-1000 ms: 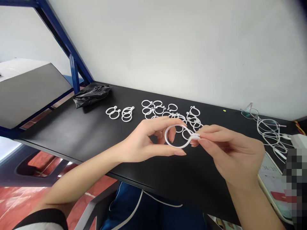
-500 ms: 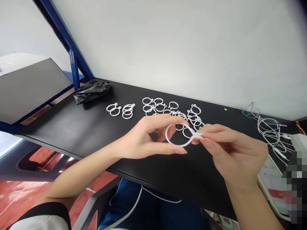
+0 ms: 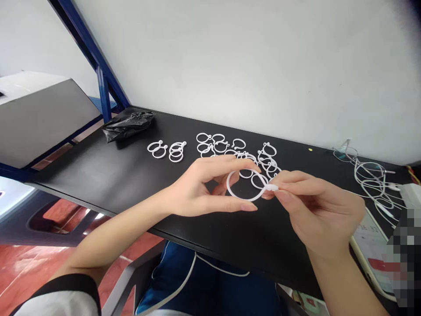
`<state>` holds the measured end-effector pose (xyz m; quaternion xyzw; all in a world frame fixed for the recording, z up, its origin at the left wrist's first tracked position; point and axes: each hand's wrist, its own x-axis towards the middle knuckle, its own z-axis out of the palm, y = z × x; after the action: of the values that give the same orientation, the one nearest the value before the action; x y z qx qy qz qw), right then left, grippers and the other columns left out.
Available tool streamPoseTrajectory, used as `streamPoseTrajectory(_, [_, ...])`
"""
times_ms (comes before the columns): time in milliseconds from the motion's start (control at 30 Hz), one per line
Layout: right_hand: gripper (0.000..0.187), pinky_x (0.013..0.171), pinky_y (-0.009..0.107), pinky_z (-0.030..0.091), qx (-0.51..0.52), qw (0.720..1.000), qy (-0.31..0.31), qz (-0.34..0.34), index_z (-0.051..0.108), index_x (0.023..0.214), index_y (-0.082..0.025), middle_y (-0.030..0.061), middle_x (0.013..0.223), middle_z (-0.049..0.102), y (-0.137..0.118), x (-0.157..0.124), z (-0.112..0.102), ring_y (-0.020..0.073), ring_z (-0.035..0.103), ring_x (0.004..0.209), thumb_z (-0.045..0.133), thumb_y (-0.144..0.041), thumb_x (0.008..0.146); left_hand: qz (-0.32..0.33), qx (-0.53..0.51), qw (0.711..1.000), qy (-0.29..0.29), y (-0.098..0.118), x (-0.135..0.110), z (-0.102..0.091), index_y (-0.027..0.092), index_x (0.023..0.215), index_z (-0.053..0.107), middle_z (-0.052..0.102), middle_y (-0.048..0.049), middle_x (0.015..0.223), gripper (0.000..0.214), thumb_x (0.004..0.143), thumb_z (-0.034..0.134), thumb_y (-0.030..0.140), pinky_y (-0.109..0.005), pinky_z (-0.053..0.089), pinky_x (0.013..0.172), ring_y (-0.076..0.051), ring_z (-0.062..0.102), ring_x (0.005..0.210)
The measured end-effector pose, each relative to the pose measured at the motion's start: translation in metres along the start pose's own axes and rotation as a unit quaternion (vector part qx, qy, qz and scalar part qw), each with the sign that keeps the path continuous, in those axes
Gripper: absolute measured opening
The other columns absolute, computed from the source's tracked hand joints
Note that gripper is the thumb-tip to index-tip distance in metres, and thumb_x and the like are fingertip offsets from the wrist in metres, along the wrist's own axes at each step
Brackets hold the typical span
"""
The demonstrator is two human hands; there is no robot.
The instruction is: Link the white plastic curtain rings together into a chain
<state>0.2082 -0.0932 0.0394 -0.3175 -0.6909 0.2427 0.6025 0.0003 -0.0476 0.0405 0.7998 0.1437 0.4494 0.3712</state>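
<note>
A white plastic curtain ring (image 3: 229,189) is held up over the black table, between both hands. My left hand (image 3: 204,186) curves around its left side, thumb below and fingers above, squeezing the loop. At the ring's right end, my right hand (image 3: 315,206) pinches the small clasp ends (image 3: 271,187) between thumb and fingers. Those ends sit against each other; whether they are locked I cannot tell. Behind my hands lies a loose group of similar white rings (image 3: 222,147), partly hidden by my fingers. Further left rest several more rings (image 3: 176,153) in two small clusters.
A crumpled black plastic bag (image 3: 128,126) lies at the table's (image 3: 98,175) back left. On the right are eyeglasses (image 3: 345,153), a tangled white cable (image 3: 371,184) and a phone (image 3: 375,250) beside my right wrist. A pale wall (image 3: 230,66) rises behind the table.
The ring's two ends, slightly apart before, now look pressed together at my right fingertips. Both hands keep nearly the same place. The view has shifted slightly.
</note>
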Motion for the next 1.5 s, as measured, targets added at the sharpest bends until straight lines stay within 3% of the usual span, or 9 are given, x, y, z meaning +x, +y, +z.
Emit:
streamPoseTrajectory(533, [0.03,0.063,0.028,0.06,0.04,0.999,-0.016,0.004,0.076,0.094,-0.025,-0.0025,0.082,0.075,0.002,-0.001,0.001,0.0125,0.07,0.07,0.071,0.001,0.079,-0.014,-0.004,1.0,-0.001,-0.002,-0.001,0.001,0.017,0.115,0.065,0.056,0.0022,0.074,0.041,0.078,0.08,0.026,-0.015,0.043,0.047,-0.005,0.049,0.054])
streamPoseTrajectory(900, [0.024,0.063,0.028,0.059,0.042,0.999,-0.017,0.015,0.074,0.091,-0.023,-0.0017,0.081,0.074,0.003,-0.002,0.001,0.0131,0.07,0.072,0.07,-0.002,0.081,-0.016,-0.023,1.0,-0.004,-0.005,-0.001,0.001,0.016,0.115,0.065,0.057,0.0021,0.076,0.044,0.075,0.083,0.023,-0.017,0.046,0.053,-0.005,0.047,0.056])
streamPoseTrajectory(1033, [0.017,0.063,0.029,0.058,0.048,0.998,-0.015,0.029,0.073,0.089,-0.023,-0.0009,0.078,0.072,0.002,-0.002,0.005,0.0151,0.07,0.073,0.068,-0.008,0.085,-0.016,-0.01,1.0,-0.012,-0.006,-0.002,0.0,0.017,0.114,0.064,0.06,0.0016,0.076,0.046,0.074,0.083,0.03,-0.017,0.046,0.053,-0.006,0.048,0.057])
streamPoseTrajectory(1133, [0.011,0.061,0.028,0.058,0.021,0.998,-0.005,0.058,0.069,0.087,-0.024,-0.0016,0.075,0.071,0.006,-0.004,0.009,0.0141,0.069,0.068,0.068,-0.014,0.087,-0.008,0.073,0.997,-0.014,-0.012,-0.004,0.001,0.017,0.113,0.063,0.061,0.0006,0.075,0.049,0.076,0.08,0.043,-0.018,0.046,0.053,-0.007,0.051,0.059])
streamPoseTrajectory(1200, [0.005,0.061,0.028,0.058,-0.054,0.995,-0.003,0.086,0.068,0.088,-0.024,-0.0012,0.076,0.071,0.013,-0.006,0.011,0.0136,0.068,0.066,0.069,-0.019,0.087,0.016,0.199,0.98,-0.01,-0.02,-0.005,0.003,0.016,0.111,0.063,0.062,0.0,0.074,0.049,0.08,0.074,0.051,-0.019,0.046,0.055,-0.009,0.053,0.059])
streamPoseTrajectory(1267, [0.012,0.062,0.029,0.059,-0.162,0.981,-0.03,0.102,0.067,0.095,-0.024,0.0008,0.083,0.072,0.023,-0.009,0.014,0.015,0.068,0.067,0.072,-0.026,0.084,0.052,0.361,0.931,-0.003,-0.031,-0.006,0.003,0.015,0.106,0.064,0.063,-0.0018,0.076,0.04,0.089,0.063,0.051,-0.02,0.043,0.054,-0.011,0.057,0.062])
streamPoseTrajectory(1333, [0.025,0.063,0.03,0.059,-0.218,0.966,-0.056,0.127,0.065,0.108,-0.023,0.0025,0.089,0.074,0.033,-0.011,0.016,0.016,0.069,0.07,0.07,-0.031,0.085,0.043,0.476,0.878,-0.035,-0.042,-0.004,-0.002,0.015,0.108,0.063,0.067,-0.0056,0.088,0.036,0.095,0.054,0.047,-0.022,0.043,0.055,-0.013,0.062,0.071])
streamPoseTrajectory(1400, [0.025,0.062,0.029,0.059,-0.207,0.963,-0.067,0.16,0.064,0.11,-0.022,0.0037,0.09,0.074,0.04,-0.012,0.017,0.0161,0.069,0.071,0.066,-0.034,0.088,-0.021,0.549,0.835,-0.017,-0.051,-0.001,-0.011,0.015,0.116,0.061,0.067,-0.0087,0.102,0.038,0.095,0.052,0.046,-0.023,0.044,0.059,-0.017,0.065,0.084])
streamPoseTrajectory(1500, [0.02,0.062,0.028,0.059,-0.202,0.966,-0.06,0.15,0.066,0.103,-0.02,0.0048,0.087,0.074,0.046,-0.013,0.016,0.0162,0.069,0.07,0.062,-0.034,0.089,-0.198,0.615,0.761,0.06,-0.058,0.002,-0.034,0.015,0.113,0.061,0.067,-0.0109,0.105,0.034,0.094,0.051,0.041,-0.026,0.048,0.067,-0.024,0.064,0.099])
